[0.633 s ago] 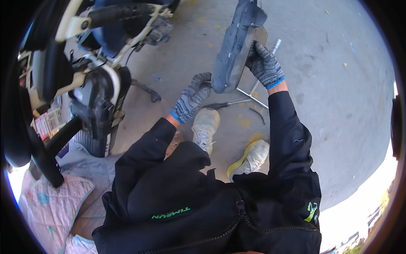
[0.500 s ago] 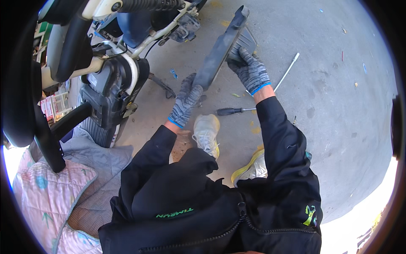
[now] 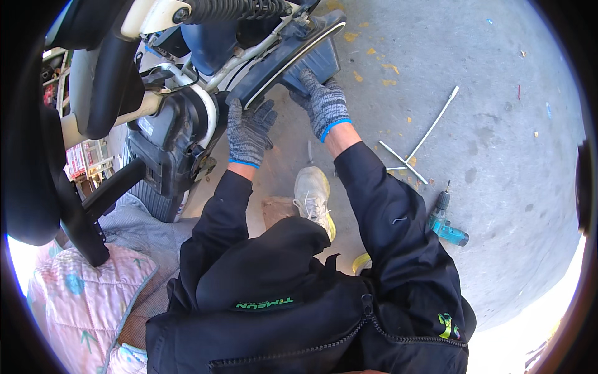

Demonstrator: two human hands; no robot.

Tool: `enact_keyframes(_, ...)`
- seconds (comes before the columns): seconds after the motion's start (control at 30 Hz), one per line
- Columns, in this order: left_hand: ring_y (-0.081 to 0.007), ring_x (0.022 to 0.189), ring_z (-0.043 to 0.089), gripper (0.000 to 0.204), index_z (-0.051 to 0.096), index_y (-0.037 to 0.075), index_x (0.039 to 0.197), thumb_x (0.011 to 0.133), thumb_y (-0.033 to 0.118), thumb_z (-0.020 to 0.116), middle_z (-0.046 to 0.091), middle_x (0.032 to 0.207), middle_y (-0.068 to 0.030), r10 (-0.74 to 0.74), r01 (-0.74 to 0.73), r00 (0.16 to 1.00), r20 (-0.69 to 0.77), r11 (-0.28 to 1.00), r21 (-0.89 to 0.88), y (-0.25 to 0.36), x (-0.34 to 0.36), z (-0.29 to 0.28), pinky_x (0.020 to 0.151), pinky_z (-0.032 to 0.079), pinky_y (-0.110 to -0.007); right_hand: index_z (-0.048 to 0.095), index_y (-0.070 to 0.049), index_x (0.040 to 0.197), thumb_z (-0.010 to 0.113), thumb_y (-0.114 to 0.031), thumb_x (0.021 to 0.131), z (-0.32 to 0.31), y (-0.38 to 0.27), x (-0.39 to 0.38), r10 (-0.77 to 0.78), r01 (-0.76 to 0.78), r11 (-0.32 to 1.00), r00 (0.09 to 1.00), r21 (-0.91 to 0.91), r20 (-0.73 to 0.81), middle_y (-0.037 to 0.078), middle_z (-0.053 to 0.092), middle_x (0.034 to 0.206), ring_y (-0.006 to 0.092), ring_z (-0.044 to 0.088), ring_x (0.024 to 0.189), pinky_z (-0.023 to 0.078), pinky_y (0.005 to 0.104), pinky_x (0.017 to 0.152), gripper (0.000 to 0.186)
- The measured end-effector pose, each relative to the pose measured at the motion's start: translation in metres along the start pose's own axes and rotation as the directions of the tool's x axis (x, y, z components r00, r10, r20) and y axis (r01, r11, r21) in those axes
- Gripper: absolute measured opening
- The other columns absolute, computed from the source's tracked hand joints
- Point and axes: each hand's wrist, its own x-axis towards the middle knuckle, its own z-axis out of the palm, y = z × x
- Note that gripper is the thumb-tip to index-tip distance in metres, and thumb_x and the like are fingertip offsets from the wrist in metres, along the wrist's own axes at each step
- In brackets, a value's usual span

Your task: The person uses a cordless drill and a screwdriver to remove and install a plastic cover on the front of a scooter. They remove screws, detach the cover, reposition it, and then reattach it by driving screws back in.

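A long black plastic cover panel (image 3: 283, 57) with a pale edge strip is held slanting against the lower frame of a two-wheeled scooter (image 3: 177, 128). My left hand (image 3: 249, 132), in a grey knit glove, grips its near end, thumb and fingers around the edge. Gloved the same way, my right hand (image 3: 324, 103) is closed on the ribbed, box-shaped underside farther along the panel. The panel's far end overlaps the scooter's pale tube, and I cannot tell whether they touch. Some of my fingertips are hidden behind the panel.
On the concrete floor to the right lie a T-handle socket wrench (image 3: 430, 128) and a teal cordless drill (image 3: 443, 218). A quilted pink cover (image 3: 93, 280) is bunched at the lower left by the scooter. My shoe (image 3: 313, 194) stands between my arms.
Both hands have carried the panel left to the scooter frame and turned it, so its pale-edged side shows. My view has shifted, bringing the drill and wrench crossbar into sight; my right arm now covers the screwdriver handle.
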Motion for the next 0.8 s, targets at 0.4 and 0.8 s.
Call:
enact_keyframes(0.4,-0.0386,0.124,0.051,0.054,0.048,0.002,0.134,0.094,0.037,0.062,0.053,0.132,-0.0208,-0.015,0.015,0.999,0.045,1.0,-0.004,0.012,0.003,-0.014,0.101,0.046,-0.051,0.048,-0.004,0.134,0.063,-0.013,0.095,-0.023,0.03,0.018,-0.037,0.021,0.994,0.988,0.11,0.149,0.012,0.062,0.124,0.0287,0.062,0.113,0.055,0.0436,0.094,0.042)
enact_keyframes(0.8,-0.0276,0.117,0.056,0.06,0.04,0.015,0.143,0.091,0.022,0.068,0.05,0.135,-0.0091,0.042,-0.067,0.991,0.124,0.977,0.204,-0.003,-0.01,-0.01,0.091,0.055,-0.042,0.05,-0.009,0.136,0.073,-0.017,0.088,-0.102,0.014,0.04,0.094,-0.094,0.995,0.876,-0.023,0.473,0.011,0.057,0.132,0.029,0.055,0.123,0.046,0.0471,0.106,0.054)
